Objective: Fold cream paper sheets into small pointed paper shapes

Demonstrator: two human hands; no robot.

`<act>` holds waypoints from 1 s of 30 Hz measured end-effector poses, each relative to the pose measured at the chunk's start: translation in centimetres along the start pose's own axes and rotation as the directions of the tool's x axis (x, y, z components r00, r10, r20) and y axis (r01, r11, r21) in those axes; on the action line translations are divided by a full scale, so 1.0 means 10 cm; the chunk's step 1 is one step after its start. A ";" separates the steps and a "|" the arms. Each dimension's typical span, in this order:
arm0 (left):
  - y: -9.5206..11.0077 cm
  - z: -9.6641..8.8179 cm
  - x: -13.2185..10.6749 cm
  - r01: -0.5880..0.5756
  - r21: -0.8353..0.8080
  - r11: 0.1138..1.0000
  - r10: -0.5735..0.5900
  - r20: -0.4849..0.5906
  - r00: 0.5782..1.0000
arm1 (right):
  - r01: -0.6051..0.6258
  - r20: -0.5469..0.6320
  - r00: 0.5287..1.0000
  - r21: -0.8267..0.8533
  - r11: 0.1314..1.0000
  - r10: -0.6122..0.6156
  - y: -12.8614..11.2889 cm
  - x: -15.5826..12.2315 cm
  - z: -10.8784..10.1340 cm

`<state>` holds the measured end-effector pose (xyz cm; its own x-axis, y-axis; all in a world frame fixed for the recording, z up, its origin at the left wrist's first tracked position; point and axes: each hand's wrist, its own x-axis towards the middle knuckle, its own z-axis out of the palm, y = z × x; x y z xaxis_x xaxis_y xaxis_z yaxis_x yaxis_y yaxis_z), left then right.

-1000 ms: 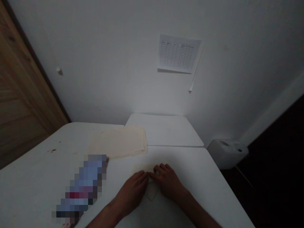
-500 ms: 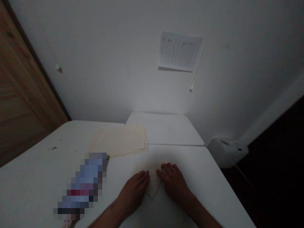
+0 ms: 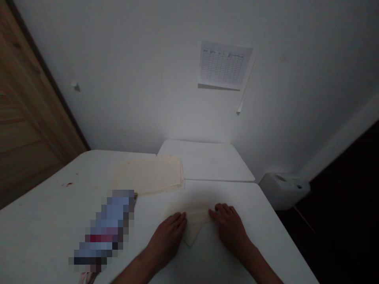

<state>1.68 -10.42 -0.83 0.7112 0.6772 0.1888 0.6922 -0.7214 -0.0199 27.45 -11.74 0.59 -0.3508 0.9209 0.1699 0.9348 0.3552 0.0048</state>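
A thin cream sheet of paper (image 3: 194, 227), folded so that one corner points toward me, lies on the white table. My left hand (image 3: 170, 230) rests flat at the sheet's left side, its fingers stretched out together and pressing near the edge. At the sheet's right end is my right hand (image 3: 229, 225), with its fingers apart and the fingertip side touching the right corner. Part of the sheet's left edge is hidden under my left hand.
A stack of cream sheets (image 3: 148, 175) lies farther back on the left. In front of it is a blurred-out bluish object (image 3: 106, 228). A printed table (image 3: 223, 65) hangs on the wall. A white box-like thing (image 3: 284, 191) stands beyond the table's right edge. A wooden door (image 3: 26, 98) is at left.
My right hand has slid to the right along the sheet, uncovering more of its right side. My left hand has stayed in about the same place.
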 end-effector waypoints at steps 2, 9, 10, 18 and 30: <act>0.00 0.01 0.00 0.005 0.019 1.000 -0.005 -0.003 1.000 | -0.013 -0.012 1.000 -0.004 1.000 0.013 -0.03 0.04 -0.06; 0.02 0.04 0.00 0.004 0.038 0.999 -0.005 0.013 1.000 | 0.134 -0.058 0.990 0.128 0.983 -0.128 -0.36 0.25 -0.14; 0.02 0.04 0.00 0.009 0.031 0.999 -0.009 0.017 1.000 | 0.167 -0.045 0.986 0.144 0.975 -0.162 -0.41 0.27 -0.12; 0.01 0.03 0.03 -0.002 -0.054 0.999 0.005 0.058 0.998 | 0.106 -0.063 0.994 0.277 0.955 -0.092 -0.50 0.25 -0.03; 0.06 -0.04 -0.14 0.122 0.023 0.992 -0.123 0.035 0.992 | 0.065 -0.038 0.998 0.245 0.967 -0.058 -0.53 0.23 -0.01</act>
<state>1.03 -11.90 -0.72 0.6248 0.7652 0.1553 0.7764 -0.6300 -0.0194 21.72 -11.55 1.08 -0.4019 0.8920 0.2068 0.8674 0.4432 -0.2260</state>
